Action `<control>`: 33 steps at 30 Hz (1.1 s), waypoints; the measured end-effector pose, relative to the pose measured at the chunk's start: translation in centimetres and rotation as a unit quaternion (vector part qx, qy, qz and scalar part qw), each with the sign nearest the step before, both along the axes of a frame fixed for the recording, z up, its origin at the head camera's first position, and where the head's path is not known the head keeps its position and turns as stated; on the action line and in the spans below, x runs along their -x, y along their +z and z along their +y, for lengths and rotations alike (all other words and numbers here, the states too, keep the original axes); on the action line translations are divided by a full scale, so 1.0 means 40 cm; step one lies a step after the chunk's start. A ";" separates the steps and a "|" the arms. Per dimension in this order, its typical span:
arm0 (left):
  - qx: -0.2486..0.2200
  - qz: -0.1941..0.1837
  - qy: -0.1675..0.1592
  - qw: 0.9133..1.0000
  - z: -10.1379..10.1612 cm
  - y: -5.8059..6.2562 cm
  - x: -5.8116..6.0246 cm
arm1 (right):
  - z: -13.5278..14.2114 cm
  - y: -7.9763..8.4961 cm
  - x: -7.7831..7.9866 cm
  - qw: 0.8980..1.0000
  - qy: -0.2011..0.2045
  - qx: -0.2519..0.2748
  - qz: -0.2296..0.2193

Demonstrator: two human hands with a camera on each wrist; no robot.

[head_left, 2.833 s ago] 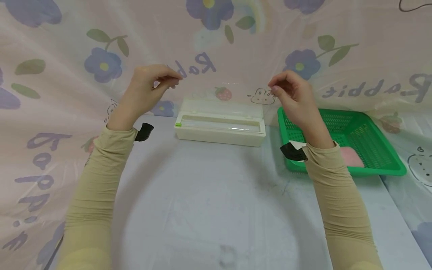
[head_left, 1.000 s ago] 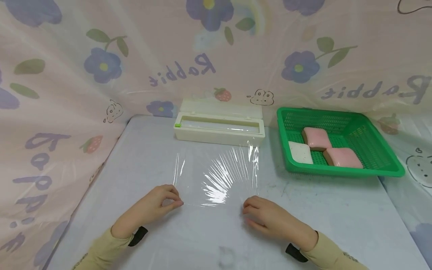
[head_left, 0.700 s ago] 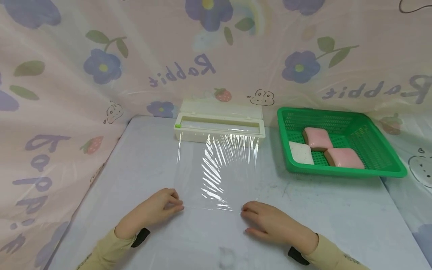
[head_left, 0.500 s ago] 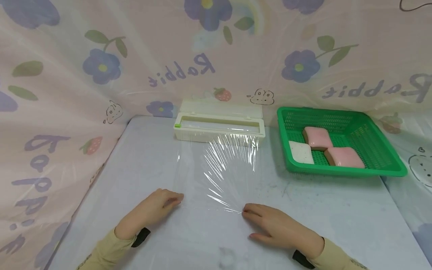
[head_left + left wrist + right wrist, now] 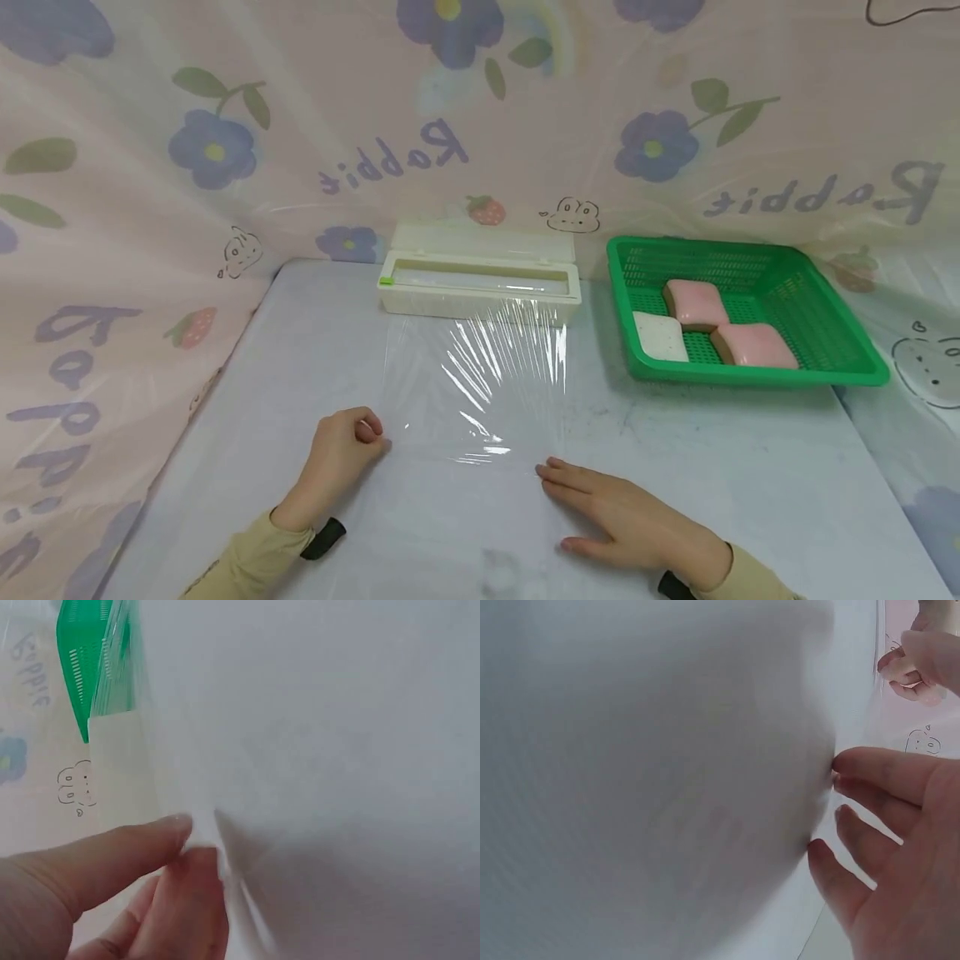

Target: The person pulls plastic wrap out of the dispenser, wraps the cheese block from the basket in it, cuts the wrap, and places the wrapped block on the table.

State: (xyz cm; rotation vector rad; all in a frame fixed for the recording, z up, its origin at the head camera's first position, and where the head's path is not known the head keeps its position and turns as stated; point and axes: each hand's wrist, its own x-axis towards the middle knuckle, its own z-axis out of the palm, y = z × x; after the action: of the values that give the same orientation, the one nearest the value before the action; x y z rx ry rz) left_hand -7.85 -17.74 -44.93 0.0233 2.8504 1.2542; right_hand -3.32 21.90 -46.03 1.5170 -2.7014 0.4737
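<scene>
A sheet of clear cling film (image 5: 480, 392) stretches over the white table from the cream cling film box (image 5: 480, 305) towards me. Its near left corner is at my left hand (image 5: 337, 458), whose thumb and forefinger meet there in a pinch. Close up in the left wrist view, the thumb and fingers (image 5: 180, 900) close at a thin fold. My right hand (image 5: 622, 521) has its fingers spread, and the fingertips press down at the film's near right corner. The right wrist view shows those fingers (image 5: 885, 817) touching the table surface.
A green basket (image 5: 757, 379) at the right holds two pink slabs (image 5: 753, 346) and a white one (image 5: 660, 337). The box's lid (image 5: 483, 242) stands raised at the back. A patterned curtain (image 5: 300, 108) hangs behind the table.
Both hands came down from high over the box to the table, drawing the film towards me. Lately the right fingers have spread flatter and the left hand has turned slightly and curled.
</scene>
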 end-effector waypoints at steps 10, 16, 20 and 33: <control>-0.075 -0.044 0.042 0.995 -0.026 -0.009 -0.003 | -0.002 0.002 -0.007 1.000 -0.011 -0.004 -0.002; -0.148 -0.129 0.053 0.979 -0.038 -0.008 0.000 | 0.001 0.002 -0.006 1.000 -0.007 0.000 -0.006; -0.256 -0.170 0.064 0.949 -0.039 -0.020 0.002 | 0.008 0.003 -0.006 1.000 0.010 0.001 -0.028; -0.332 -0.192 0.086 0.919 -0.048 -0.050 -0.003 | 0.058 0.018 -0.037 0.990 -0.019 0.017 -0.140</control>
State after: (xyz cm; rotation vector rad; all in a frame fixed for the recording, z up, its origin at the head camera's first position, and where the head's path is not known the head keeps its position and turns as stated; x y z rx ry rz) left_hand -7.73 -19.64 -46.94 -0.4143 2.0262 1.9439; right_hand -1.86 24.21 -45.29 1.4906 -2.9017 0.7827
